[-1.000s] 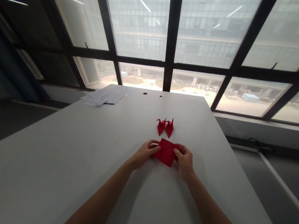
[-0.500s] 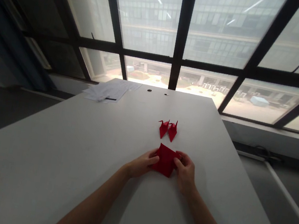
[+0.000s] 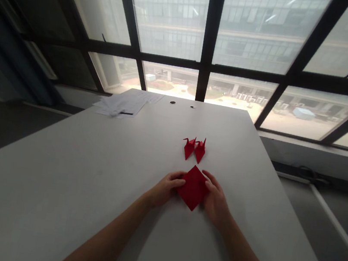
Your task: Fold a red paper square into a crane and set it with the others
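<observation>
Between my two hands is a folded red sheet of origami paper [image 3: 194,188], turned so it looks like a diamond with one corner pointing away from me. My left hand [image 3: 168,187] pinches its left corner, thumb on top and fingers behind. At the right corner, my right hand [image 3: 217,199] grips the paper with the thumb on its face, while the forefinger reaches out past the edge. Just beyond the paper, two red paper cranes [image 3: 189,149] stand side by side, nearly touching.
The white table [image 3: 115,174] stretches away toward large dark-framed windows [image 3: 208,44]. Loose white papers [image 3: 129,103] with a dark strip lie at the far left of the table. Two small round holes [image 3: 172,102] sit near its far edge.
The red paper has turned from a tilted position into an upright diamond. My right hand's fingers have loosened and stretched a little. The view has shifted slightly.
</observation>
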{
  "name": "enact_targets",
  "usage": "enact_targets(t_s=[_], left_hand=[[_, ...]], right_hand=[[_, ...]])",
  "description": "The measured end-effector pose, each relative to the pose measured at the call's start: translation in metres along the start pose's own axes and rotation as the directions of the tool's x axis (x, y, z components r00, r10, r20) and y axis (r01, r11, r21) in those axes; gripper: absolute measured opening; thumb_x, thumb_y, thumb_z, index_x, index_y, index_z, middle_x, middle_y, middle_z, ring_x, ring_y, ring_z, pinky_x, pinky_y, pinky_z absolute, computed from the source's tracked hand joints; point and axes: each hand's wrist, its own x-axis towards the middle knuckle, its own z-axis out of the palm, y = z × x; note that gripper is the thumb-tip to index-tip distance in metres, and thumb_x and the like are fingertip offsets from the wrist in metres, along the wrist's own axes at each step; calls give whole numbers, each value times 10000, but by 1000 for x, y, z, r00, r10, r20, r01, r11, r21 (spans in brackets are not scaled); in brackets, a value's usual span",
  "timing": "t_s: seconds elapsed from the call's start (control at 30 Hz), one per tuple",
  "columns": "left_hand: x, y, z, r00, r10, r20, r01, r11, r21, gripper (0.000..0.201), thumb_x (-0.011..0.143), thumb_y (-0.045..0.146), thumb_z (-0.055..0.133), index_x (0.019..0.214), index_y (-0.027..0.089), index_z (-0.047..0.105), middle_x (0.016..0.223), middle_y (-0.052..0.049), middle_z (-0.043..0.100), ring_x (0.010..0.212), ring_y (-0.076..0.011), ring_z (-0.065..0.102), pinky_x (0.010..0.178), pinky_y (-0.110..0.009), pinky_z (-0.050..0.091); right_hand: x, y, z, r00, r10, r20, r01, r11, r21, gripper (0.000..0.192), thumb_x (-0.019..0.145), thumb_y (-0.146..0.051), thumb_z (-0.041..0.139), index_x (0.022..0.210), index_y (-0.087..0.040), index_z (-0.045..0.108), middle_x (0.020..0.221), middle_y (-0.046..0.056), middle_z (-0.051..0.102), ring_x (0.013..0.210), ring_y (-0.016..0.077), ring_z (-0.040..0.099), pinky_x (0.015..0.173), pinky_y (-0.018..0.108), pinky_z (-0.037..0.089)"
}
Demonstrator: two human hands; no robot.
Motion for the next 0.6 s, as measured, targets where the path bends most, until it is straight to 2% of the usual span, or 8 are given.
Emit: enact_targets(t_s=[0.1, 0.17, 0.3, 0.43, 0.53, 0.6], left_hand=[[0, -1, -1, 1000, -3, -29, 4, 1000, 20, 394, 766, 242, 765, 1139, 132, 700, 1087, -127, 715, 880, -195, 656, 808, -277, 492], [0, 0, -1, 999, 15, -28, -14, 999, 51, 418, 761, 258, 776, 1151, 129, 699, 1100, -132, 712, 897, -209, 659, 819, -289, 491], [1, -1, 0, 998, 54, -18, -52, 992, 112, 465, 763, 268, 780, 1195, 129, 679, 1112, -137, 707, 938, -231, 658, 843, -309, 490], [1, -3, 2, 996, 87, -33, -80, 983, 162, 549, 759, 306, 786, 1257, 134, 633, 1089, -136, 704, 904, -226, 657, 812, -311, 498], [1, -6, 5, 985, 144, -96, -117, 963, 242, 578, 773, 349, 766, 1287, 145, 598, 1011, -106, 704, 829, -196, 647, 746, -288, 497], [1, -8, 8, 962, 218, -162, -156, 932, 327, 544, 791, 371, 744, 1269, 158, 596, 927, -70, 696, 785, -174, 631, 711, -269, 489]], right_hand=[[-5, -4, 4, 982, 94, 164, -95, 995, 2, 434, 767, -272, 742, 1190, -233, 649, 1188, 79, 694, 1068, 262, 649, 927, 404, 522], [-7, -7, 4, 974, 123, 191, -122, 992, -18, 468, 752, -261, 757, 1205, -235, 642, 1188, 82, 696, 1070, 273, 652, 939, 419, 517], [-4, -11, -4, 988, 110, 112, -104, 993, -57, 551, 714, -234, 789, 1237, -237, 616, 1127, 75, 718, 1012, 262, 675, 922, 411, 525], [2, -10, -13, 998, 56, 26, -51, 987, -150, 572, 698, -253, 802, 1234, -237, 601, 1066, 67, 716, 911, 233, 685, 821, 376, 555], [5, -7, -18, 995, -75, -69, 55, 964, -260, 498, 682, -299, 802, 1145, -221, 636, 984, 36, 691, 810, 190, 664, 715, 314, 554], [6, -5, -20, 975, -188, -121, 126, 908, -399, 438, 688, -330, 793, 1084, -206, 653, 906, 16, 664, 745, 167, 640, 650, 281, 537]])
